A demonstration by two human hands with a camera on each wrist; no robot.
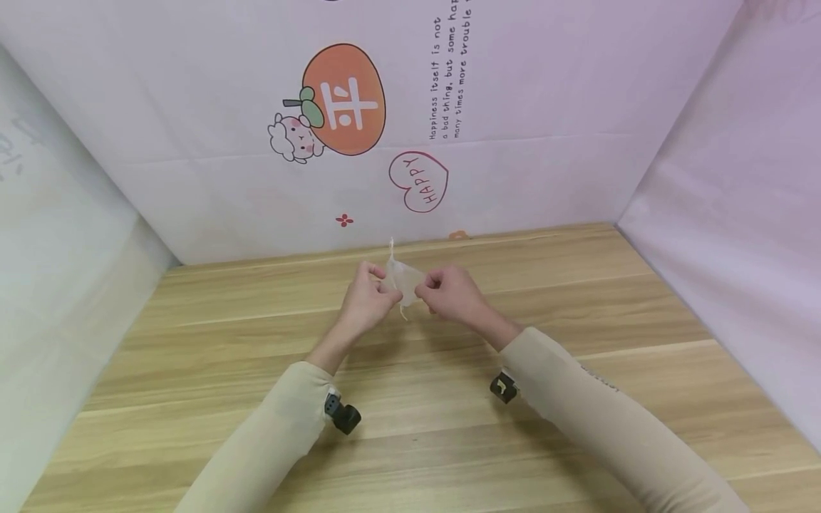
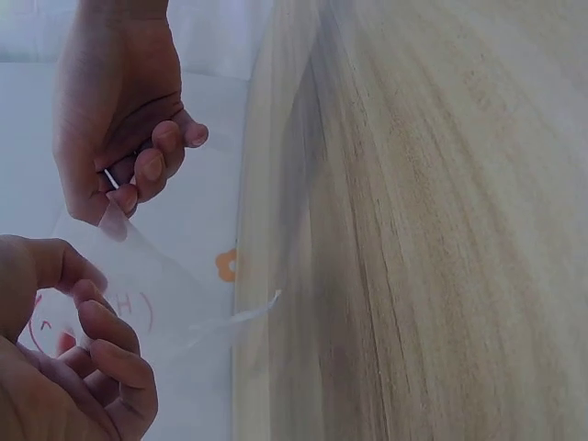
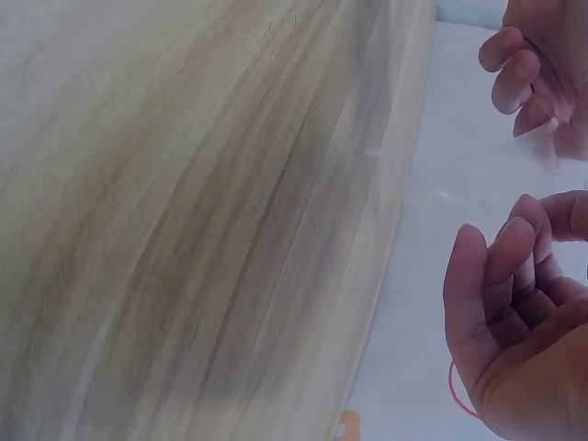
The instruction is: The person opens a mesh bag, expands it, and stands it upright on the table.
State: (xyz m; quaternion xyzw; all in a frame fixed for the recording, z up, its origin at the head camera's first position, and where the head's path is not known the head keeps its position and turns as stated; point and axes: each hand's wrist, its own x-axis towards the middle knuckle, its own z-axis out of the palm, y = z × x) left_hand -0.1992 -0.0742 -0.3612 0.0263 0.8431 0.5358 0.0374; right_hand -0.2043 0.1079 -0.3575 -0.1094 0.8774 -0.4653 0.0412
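Note:
Between both hands, above the tabletop, is a small translucent white pouch (image 1: 410, 282), thin like a tea filter bag, with pale strings (image 1: 392, 247) trailing from it. My left hand (image 1: 368, 296) pinches its left side between thumb and fingers. On the opposite side, my right hand (image 1: 454, 292) pinches the other edge with bent fingers. From the left wrist, the see-through sheet (image 2: 156, 266) spans both hands, its string (image 2: 248, 315) hanging free. In the right wrist view, the right hand (image 3: 524, 322) is nearest, while the left hand (image 3: 542, 78) grips the film farther up.
Below lies a wood-grain tabletop (image 1: 410, 442). A white printed backdrop (image 1: 539, 107) stands along its far edge, with white side sheets (image 1: 70, 235) to the left and right. Small black cameras (image 1: 343, 415) sit on both wrists over beige sleeves.

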